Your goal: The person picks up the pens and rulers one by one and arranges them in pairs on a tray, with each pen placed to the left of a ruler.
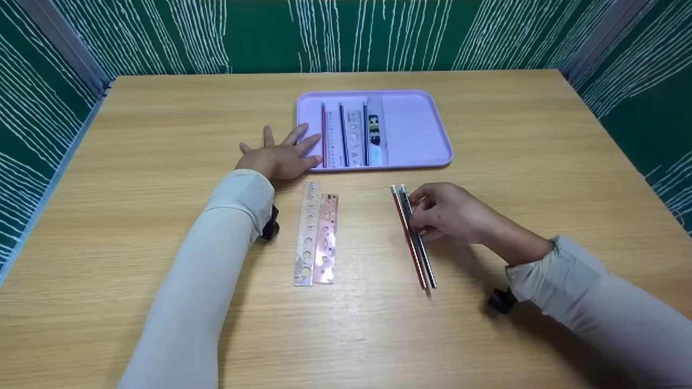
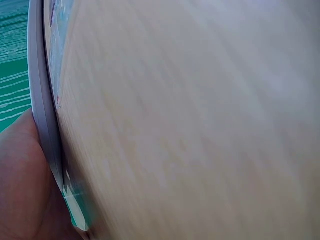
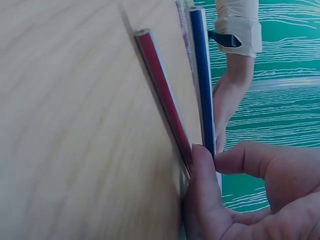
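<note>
My right hand (image 1: 444, 212) pinches a dark blue pencil (image 3: 202, 75) between thumb and fingertips, its far end lifted off the table in the right wrist view. A red pencil (image 3: 162, 87) lies close beside it, right at the fingertips. My left hand (image 1: 278, 161) is spread with straight fingers at the left edge of a purple tray (image 1: 416, 129), its thumb and fingers over the rim. In the tray, a red pencil (image 1: 324, 135), two dark pencils and several rulers stand side by side in a row.
Between the hands lie a clear ruler with round holes (image 1: 306, 237) and a pink ruler with cut-out shapes (image 1: 326, 243), side by side on the wooden table (image 1: 189, 119). A green wall with white streaks (image 1: 259, 38) rises behind the table's far edge.
</note>
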The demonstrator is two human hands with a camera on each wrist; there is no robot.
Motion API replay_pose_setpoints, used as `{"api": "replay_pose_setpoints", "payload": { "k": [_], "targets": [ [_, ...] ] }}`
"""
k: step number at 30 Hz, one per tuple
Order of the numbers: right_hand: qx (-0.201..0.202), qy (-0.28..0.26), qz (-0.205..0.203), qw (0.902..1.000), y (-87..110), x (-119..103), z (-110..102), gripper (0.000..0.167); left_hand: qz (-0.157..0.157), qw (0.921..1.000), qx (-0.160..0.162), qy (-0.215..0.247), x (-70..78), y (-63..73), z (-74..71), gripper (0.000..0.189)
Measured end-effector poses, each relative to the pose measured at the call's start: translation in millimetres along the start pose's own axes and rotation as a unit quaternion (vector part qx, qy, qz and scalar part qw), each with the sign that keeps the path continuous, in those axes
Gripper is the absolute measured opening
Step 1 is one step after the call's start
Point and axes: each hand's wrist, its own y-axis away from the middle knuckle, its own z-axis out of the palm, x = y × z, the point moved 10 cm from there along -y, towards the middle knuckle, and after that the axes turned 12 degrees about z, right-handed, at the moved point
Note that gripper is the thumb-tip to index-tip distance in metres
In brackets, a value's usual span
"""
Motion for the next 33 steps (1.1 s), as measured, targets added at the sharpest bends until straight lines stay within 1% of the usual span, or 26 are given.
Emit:
{"api": "replay_pose_setpoints", "payload": {
  "k": [12, 19, 22, 30, 33],
  "targets": [
    [-0.017, -0.028, 0.01, 0.9994, -1.0, 4, -6, 0.04, 0.0, 1.0, 0.001, -0.001, -0.5, 0.6, -0.8, 0.067],
    [-0.016, -0.058, 0.016, 0.9981, -6.1, 8, -9, 0.037, 0.001, 1.0, 0.002, -0.003, 0.0, 0.2, 0.0, 0.067],
    [-0.018, -0.07, 0.014, 0.9973, -8.3, 9, -9, 0.037, 0.001, 1.0, 0.002, -0.005, -0.7, 0.6, -0.3, 0.066],
    [-0.027, -0.094, 0.007, 0.9952, -11.8, 8, -7, 0.037, -0.001, 1.0, 0.003, 0.004, 0.0, 1.5, -0.7, 0.067],
    [-0.028, -0.101, 0.002, 0.9945, -13.4, 7, -8, 0.039, -0.001, 1.0, 0.001, 0.005, -0.4, 1.8, -0.4, 0.067]
  ]
}}
